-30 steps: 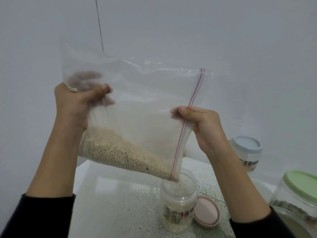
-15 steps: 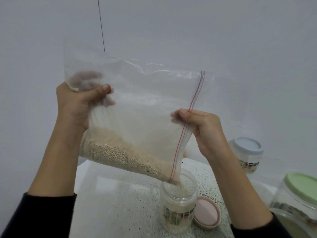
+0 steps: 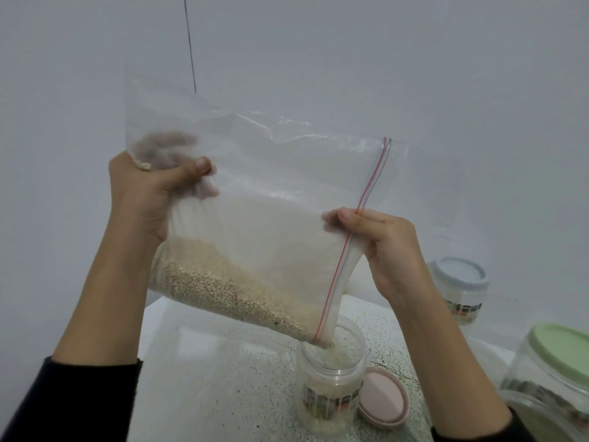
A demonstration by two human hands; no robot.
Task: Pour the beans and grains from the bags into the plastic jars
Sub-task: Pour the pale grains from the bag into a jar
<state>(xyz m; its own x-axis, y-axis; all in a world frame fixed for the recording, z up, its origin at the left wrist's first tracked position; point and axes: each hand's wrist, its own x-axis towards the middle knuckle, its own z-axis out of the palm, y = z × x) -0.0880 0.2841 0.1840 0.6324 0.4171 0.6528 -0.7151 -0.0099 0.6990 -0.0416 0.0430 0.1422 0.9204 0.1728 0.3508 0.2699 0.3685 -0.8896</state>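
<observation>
A clear zip bag (image 3: 271,193) with a red and blue seal strip is held tilted above the table. Pale grains (image 3: 229,291) lie along its lower edge and run out of its bottom right corner into an open clear plastic jar (image 3: 331,393). My left hand (image 3: 149,199) grips the bag's closed bottom corner, raised at the upper left. My right hand (image 3: 385,247) pinches the bag at the seal strip, just above the jar. The jar holds some grains at its bottom.
A pink lid (image 3: 384,398) lies upside down right of the open jar. A jar with a blue lid (image 3: 459,288) stands at the back right. A larger jar with a green lid (image 3: 554,371) is at the right edge. The speckled table (image 3: 223,378) meets a white wall.
Grains have slid further toward the bag's lower corner and now stream into the jar. Both hands keep their grip in nearly the same place.
</observation>
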